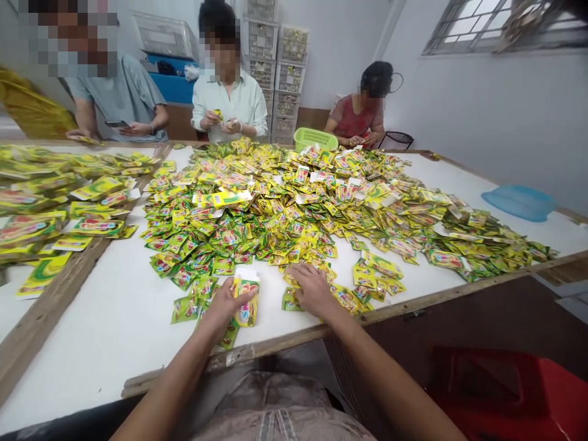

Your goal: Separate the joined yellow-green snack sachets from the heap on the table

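Sachet heap (275,226) blocks way forward; near-left tabletop (124,306) free.

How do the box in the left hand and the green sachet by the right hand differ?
The box is mostly yellow; the sachet mostly green. The box is larger than the sachet. The left hand grips the box; the sachet lies on the table. Both are printed.

- A left hand (226,305) grips a yellow box (248,301), white flap up, at a white table (151,343).
- The right hand (315,290) lies palm-down over loose sachets (346,299).
- Beyond a heap of packets (261,229), three people (229,101), one holding a phone (118,124).
- A green basket (315,139) stands behind the heap.
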A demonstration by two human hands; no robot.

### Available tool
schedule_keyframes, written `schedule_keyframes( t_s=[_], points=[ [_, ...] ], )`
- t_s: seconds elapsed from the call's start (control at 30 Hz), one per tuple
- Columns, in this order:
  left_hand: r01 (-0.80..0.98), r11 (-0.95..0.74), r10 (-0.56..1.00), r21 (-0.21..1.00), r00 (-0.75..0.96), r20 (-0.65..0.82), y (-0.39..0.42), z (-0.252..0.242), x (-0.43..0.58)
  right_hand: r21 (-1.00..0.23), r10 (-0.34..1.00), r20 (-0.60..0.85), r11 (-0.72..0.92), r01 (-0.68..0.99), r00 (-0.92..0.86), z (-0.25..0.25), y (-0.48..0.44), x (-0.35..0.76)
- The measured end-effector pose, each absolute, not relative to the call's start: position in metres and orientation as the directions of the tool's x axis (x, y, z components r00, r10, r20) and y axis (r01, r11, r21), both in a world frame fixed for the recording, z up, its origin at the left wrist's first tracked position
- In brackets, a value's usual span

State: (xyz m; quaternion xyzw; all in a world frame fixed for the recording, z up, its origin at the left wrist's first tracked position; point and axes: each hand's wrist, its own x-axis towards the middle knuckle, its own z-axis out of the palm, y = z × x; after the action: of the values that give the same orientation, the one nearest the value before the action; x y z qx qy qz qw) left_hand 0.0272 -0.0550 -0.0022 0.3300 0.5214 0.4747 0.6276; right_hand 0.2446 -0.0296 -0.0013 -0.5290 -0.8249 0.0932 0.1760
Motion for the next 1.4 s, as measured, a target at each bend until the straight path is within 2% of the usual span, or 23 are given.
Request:
schedule_keyframes(
  t_s=[0.1, 0.2, 0.33, 0.5, 0.6, 0.67, 0.73, 0.9, 0.97, 1.03, 1.1, 1.27, 1.33, 1.4],
  points=[
    [-0.136, 0.311, 0.946, 0.941, 0.14, -0.292, -0.061, 0.0, 0.026, -0.244, 0.9, 0.105, 0.437, 0.866, -0.424, -0.005, -0.009, 0.253],
    [-0.066, 0.324, 0.929, 0.944, 0.21, -0.304, -0.066, 0.0, 0.023, -0.263, 0.901, 0.116, 0.434, 0.862, -0.419, -0.007, -0.004, 0.247],
    [-0.045, 0.339, 0.925, 0.94, 0.196, -0.325, -0.07, -0.004, 0.019, -0.376, 0.873, 0.1, 0.477, 0.794, -0.477, -0.007, -0.007, 0.248],
    [0.007, 0.278, 0.945, 0.96, 0.177, -0.275, -0.072, -0.009, 0.019, -0.241, 0.934, 0.034, 0.352, 0.905, -0.355, -0.005, -0.007, 0.252],
    [0.008, 0.275, 0.95, 0.961, 0.152, -0.273, -0.072, -0.008, 0.02, -0.232, 0.931, 0.102, 0.364, 0.902, -0.35, -0.007, -0.006, 0.249],
    [0.005, 0.282, 0.952, 0.959, 0.121, -0.281, -0.072, -0.006, 0.019, -0.317, 0.925, 0.189, 0.375, 0.871, -0.33, -0.009, -0.005, 0.247],
    [0.029, 0.26, 0.962, 0.965, 0.083, -0.262, -0.072, -0.003, 0.017, -0.452, 0.923, 0.254, 0.376, 0.809, -0.288, -0.01, -0.005, 0.244],
    [0.118, 0.188, 0.981, 0.975, 0.026, -0.192, -0.07, 0.0, 0.006, -0.709, 0.905, 0.3, 0.423, 0.565, -0.301, -0.003, -0.006, 0.223],
    [0.126, 0.178, 0.982, 0.976, 0.043, -0.184, -0.07, 0.0, 0.002, -0.834, 0.945, 0.249, 0.32, 0.449, -0.211, 0.001, -0.008, 0.209],
    [0.111, 0.171, 0.98, 0.979, 0.079, -0.18, -0.07, 0.0, -0.001, -0.933, 0.976, 0.118, 0.171, 0.318, -0.181, 0.004, -0.01, 0.196],
    [0.05, 0.182, 0.975, 0.982, 0.122, -0.187, -0.072, 0.0, -0.003, -0.962, 0.97, 0.01, 0.076, 0.262, -0.244, 0.006, -0.013, 0.186],
    [-0.059, 0.278, 0.947, 0.959, 0.184, -0.264, -0.075, 0.0, -0.006, -0.925, 0.94, -0.051, 0.082, 0.371, -0.337, 0.002, -0.017, 0.179],
    [-0.046, 0.304, 0.931, 0.951, 0.223, -0.287, -0.076, 0.003, -0.006, -0.916, 0.941, -0.049, 0.092, 0.391, -0.335, 0.002, -0.019, 0.179],
    [-0.047, 0.325, 0.919, 0.944, 0.25, -0.304, -0.076, 0.005, -0.006, -0.892, 0.952, 0.024, 0.159, 0.424, -0.306, 0.001, -0.023, 0.178]
  ],
)
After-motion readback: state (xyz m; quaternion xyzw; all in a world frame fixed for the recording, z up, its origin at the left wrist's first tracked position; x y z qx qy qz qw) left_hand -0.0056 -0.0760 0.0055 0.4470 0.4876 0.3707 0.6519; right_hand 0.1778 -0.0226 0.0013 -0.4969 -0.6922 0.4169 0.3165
